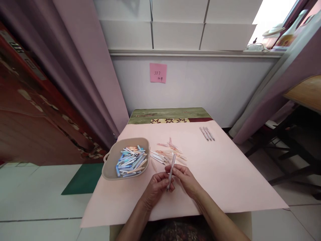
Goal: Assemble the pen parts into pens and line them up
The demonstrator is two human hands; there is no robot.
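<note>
Both my hands hold one pale grey pen (172,169) over the near middle of the pink-covered table. My left hand (157,186) grips its lower part, the dark tip pointing down toward me. Higher up the barrel, the fingers of my right hand (185,177) pinch it. Just beyond my hands lies a loose pile of pen parts (173,152), some white, some peach and some with pink patterns. To the left stands a beige basket (110,167) filled with blue, white and peach pens (131,160). Several grey pens (207,134) lie side by side at the far right.
Pink paper (225,177) covers most of the table, with a green patterned top (140,115) showing at the back. A white wall with a pink note (158,73) rises behind. Curtains flank both sides, and a wooden stool or chair (306,95) stands at right.
</note>
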